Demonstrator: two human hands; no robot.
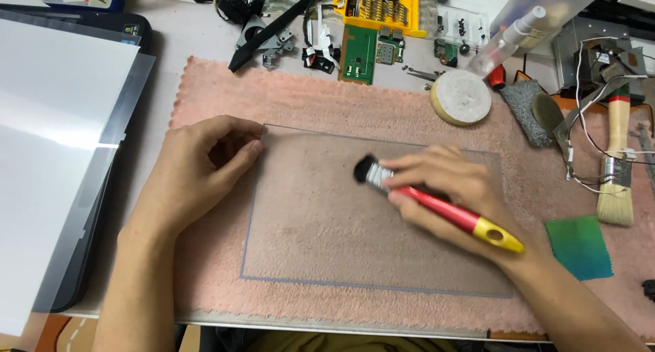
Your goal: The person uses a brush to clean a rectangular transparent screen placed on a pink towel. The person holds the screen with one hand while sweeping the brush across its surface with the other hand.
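Our left hand (198,164) pinches clear sheet (355,215) corner; right hand (447,188) grips red-handled brush (437,205). Hard strokes may scratch or shift sheet on pink towel (307,96).

A clear rectangular plastic sheet (321,236) lies flat on a pink fuzzy towel (218,93), long edges running from nine to three o'clock. A small brush with a red-and-yellow handle and black bristles (437,205) rests tilted on it, bristles toward ten o'clock, upper centre.
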